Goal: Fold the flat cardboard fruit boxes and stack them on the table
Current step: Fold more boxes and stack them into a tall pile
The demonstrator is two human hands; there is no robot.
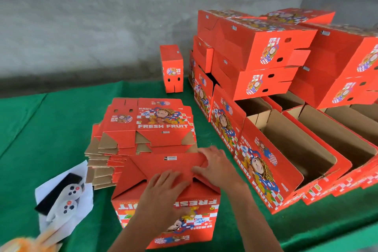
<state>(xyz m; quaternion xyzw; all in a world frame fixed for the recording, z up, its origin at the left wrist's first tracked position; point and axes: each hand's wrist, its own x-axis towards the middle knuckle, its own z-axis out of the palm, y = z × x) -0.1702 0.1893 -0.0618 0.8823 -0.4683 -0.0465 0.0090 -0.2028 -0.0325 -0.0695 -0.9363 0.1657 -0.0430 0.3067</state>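
You had the box [165, 196] upside down at the worktop's [51, 129] near edge, so its bottom flaps faced you. Both hands lay open-fingered, left hand [163, 188] and right hand [214, 168] pressing flaps flat. The flat stack [143, 129] sat just behind; folded boxes [266, 159] crowded the right, leaving room leftward.

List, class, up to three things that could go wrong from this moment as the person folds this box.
1. Both hands, left hand and right hand, press the upturned box bottom flaps; if these are not locked, they may spring open.
2. The flat stack directly behind looks fanned and may slide.
3. The leaning boxes nearby could tip if bumped.
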